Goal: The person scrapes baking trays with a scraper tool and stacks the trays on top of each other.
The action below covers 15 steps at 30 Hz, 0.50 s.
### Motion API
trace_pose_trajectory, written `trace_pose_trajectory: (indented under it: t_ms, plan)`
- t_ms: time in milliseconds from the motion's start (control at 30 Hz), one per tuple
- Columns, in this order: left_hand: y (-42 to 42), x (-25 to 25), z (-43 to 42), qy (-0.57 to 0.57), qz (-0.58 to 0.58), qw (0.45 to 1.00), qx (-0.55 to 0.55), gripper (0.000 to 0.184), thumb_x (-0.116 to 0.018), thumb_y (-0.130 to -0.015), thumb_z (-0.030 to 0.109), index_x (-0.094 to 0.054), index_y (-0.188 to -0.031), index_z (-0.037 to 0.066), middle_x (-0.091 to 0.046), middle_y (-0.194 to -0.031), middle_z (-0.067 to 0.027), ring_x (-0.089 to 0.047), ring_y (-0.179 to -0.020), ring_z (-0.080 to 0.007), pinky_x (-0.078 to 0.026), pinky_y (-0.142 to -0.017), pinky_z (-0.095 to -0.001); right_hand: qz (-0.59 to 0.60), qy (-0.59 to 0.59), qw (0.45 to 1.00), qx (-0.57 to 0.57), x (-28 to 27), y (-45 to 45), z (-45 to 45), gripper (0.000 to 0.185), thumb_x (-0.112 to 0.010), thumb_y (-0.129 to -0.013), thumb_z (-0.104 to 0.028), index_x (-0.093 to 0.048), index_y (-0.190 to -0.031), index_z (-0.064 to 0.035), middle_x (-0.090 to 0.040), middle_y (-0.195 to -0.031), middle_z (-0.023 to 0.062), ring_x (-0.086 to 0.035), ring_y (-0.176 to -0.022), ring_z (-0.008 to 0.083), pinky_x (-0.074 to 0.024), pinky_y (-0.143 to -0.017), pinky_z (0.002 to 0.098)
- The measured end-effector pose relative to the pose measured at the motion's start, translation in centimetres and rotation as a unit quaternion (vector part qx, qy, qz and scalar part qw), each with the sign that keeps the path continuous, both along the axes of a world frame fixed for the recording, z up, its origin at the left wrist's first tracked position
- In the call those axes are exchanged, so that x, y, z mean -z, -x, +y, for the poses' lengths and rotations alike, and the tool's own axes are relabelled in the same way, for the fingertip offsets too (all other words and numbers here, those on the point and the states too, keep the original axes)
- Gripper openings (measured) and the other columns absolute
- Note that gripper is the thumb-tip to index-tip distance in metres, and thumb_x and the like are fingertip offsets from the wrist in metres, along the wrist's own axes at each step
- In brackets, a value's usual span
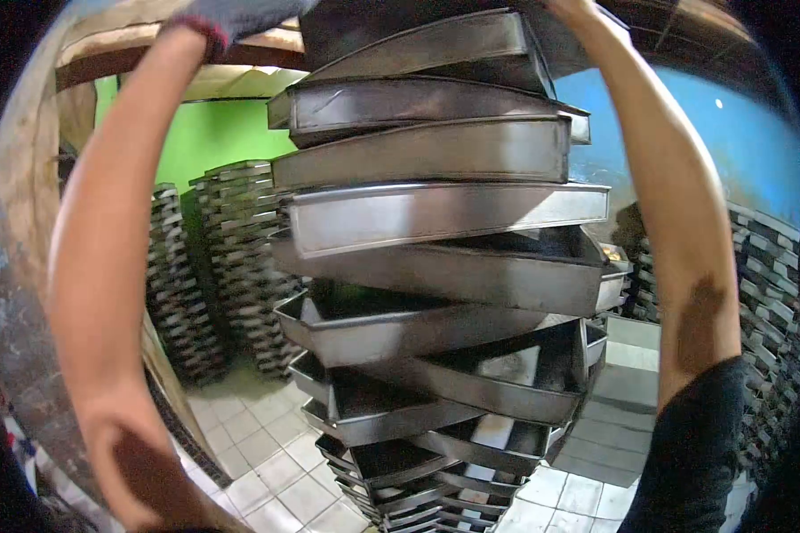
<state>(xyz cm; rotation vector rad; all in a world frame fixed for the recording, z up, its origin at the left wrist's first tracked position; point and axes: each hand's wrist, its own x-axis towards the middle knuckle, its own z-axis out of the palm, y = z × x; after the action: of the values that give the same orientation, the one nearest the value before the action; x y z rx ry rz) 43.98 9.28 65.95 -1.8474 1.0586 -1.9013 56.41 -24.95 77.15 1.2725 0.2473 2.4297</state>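
Note:
A tall stack of grey metal trays (449,209) rises in the middle of the view, the trays laid crosswise at uneven angles. Both of my arms reach up around it. My left hand (240,16), in a dark glove with a red cuff edge, is at the top left beside a dark tray at the top of the stack; its fingers are cut off or hidden. At the top right, my right hand (578,7) is mostly out of frame near the same dark tray, its fingers not visible.
More stacks of metal trays (240,258) stand at the left by a green wall (213,133). Others (764,293) line the blue wall (711,124) at the right. Below is a white tiled floor (276,471). A rough post (31,204) is at the far left.

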Motion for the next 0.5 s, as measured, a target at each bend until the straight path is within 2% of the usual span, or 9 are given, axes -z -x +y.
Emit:
trace_pose_trajectory:
  t_ms: [33, 67, 133, 167, 200, 300, 367, 433, 500]
  plan:
    - [-1.5, 0.4, 0.5, 0.009, -0.033, 0.999, -0.008, 0.058, -0.055, -0.074, -0.003, -0.052, -0.132, -0.005, -0.061, -0.121, -0.0256, -0.060, -0.116, -0.0375, -0.049, -0.107, -0.0418, 0.122, -0.002, 0.983, -0.137, 0.9, 0.4, 1.3, 0.048, -0.047, -0.104, -0.041, -0.072, -0.101, 0.0005, -0.070, -0.096, 0.0307, -0.068, -0.091, 0.0491, -0.0529, -0.082, 0.0547]
    - [-3.0, 0.7, 1.3, 0.021, -0.066, 0.997, -0.016, 0.060, -0.055, -0.074, -0.003, -0.052, -0.134, -0.004, -0.060, -0.124, -0.0254, -0.059, -0.118, -0.0386, -0.048, -0.108, -0.0421, 0.226, -0.048, 0.919, -0.321, 2.5, 1.4, 2.8, 0.056, -0.055, -0.100, -0.048, -0.072, -0.099, 0.0050, -0.072, -0.092, 0.0293, -0.070, -0.087, 0.0447, -0.0523, -0.081, 0.0510]
    - [-6.2, -0.4, 2.9, 0.049, -0.004, 0.998, -0.037, 0.052, -0.058, -0.086, 0.009, -0.052, -0.137, 0.000, -0.057, -0.132, -0.0258, -0.056, -0.123, -0.0399, -0.045, -0.110, -0.0422, 0.329, -0.054, 0.865, -0.374, 3.3, 1.6, 3.7, 0.060, -0.060, -0.096, -0.051, -0.072, -0.099, 0.0085, -0.072, -0.090, 0.0286, -0.070, -0.088, 0.0395, -0.0514, -0.081, 0.0473]
    - [-11.1, -2.4, 5.2, 0.001, -0.068, 0.997, 0.042, 0.065, -0.059, -0.077, 0.007, -0.052, -0.142, 0.010, -0.062, -0.127, -0.0193, -0.060, -0.122, -0.0358, -0.047, -0.108, -0.0431, 0.366, -0.027, 0.864, -0.346, 2.2, -0.2, 2.8, 0.054, -0.059, -0.098, -0.044, -0.071, -0.100, 0.0085, -0.071, -0.087, 0.0263, -0.069, -0.087, 0.0347, -0.0517, -0.080, 0.0455]
    - [-11.3, -1.9, 5.2, 0.018, 0.007, 0.999, 0.039, 0.071, -0.060, -0.072, 0.002, -0.050, -0.143, 0.007, -0.057, -0.133, -0.0213, -0.055, -0.129, -0.0364, -0.042, -0.113, -0.0413, 0.379, -0.030, 0.847, -0.371, 2.3, -1.3, 2.8, 0.051, -0.059, -0.097, -0.040, -0.071, -0.099, 0.0088, -0.072, -0.088, 0.0247, -0.068, -0.088, 0.0322, -0.0514, -0.079, 0.0447]
    - [-13.3, -1.6, 5.9, 0.056, 0.044, 0.997, -0.021, 0.073, -0.059, -0.072, 0.000, -0.048, -0.144, 0.008, -0.056, -0.135, -0.0200, -0.053, -0.131, -0.0373, -0.041, -0.115, -0.0409, 0.422, 0.033, 0.828, -0.369, 0.5, -6.1, 0.7, 0.049, -0.060, -0.097, -0.041, -0.070, -0.094, 0.0077, -0.070, -0.085, 0.0158, -0.064, -0.085, 0.0250, -0.0497, -0.074, 0.0415]
    - [-14.5, -0.6, 6.3, 0.102, 0.046, 0.993, -0.049, 0.077, -0.061, -0.073, 0.001, -0.046, -0.147, 0.009, -0.055, -0.139, -0.0188, -0.052, -0.134, -0.0359, -0.040, -0.117, -0.0405, 0.403, 0.014, 0.816, -0.414, 4.4, -1.4, 0.6, 0.051, -0.061, -0.097, -0.043, -0.070, -0.093, 0.0071, -0.069, -0.080, 0.0119, -0.062, -0.081, 0.0231, -0.0487, -0.071, 0.0403]
    - [-13.9, 0.2, 6.4, 0.097, 0.055, 0.992, -0.054, 0.078, -0.064, -0.074, 0.003, -0.044, -0.149, 0.010, -0.053, -0.143, -0.0179, -0.050, -0.137, -0.0347, -0.038, -0.118, -0.0400, 0.328, 0.050, 0.709, -0.622, 5.7, 0.4, -1.7, 0.044, -0.061, -0.101, -0.037, -0.073, -0.089, 0.0028, -0.068, -0.074, 0.0060, -0.058, -0.068, 0.0142, -0.0465, -0.064, 0.0335]
    - [-11.5, 1.0, 5.8, 0.137, 0.112, 0.983, -0.055, 0.084, -0.074, -0.077, 0.011, -0.040, -0.154, 0.014, -0.049, -0.151, -0.0154, -0.045, -0.143, -0.0303, -0.033, -0.122, -0.0382, 0.251, 0.030, 0.717, -0.650, 6.0, 1.1, -5.0, 0.043, -0.064, -0.102, -0.039, -0.070, -0.079, -0.0030, -0.065, -0.069, 0.0041, -0.057, -0.061, 0.0131, -0.0433, -0.057, 0.0303]
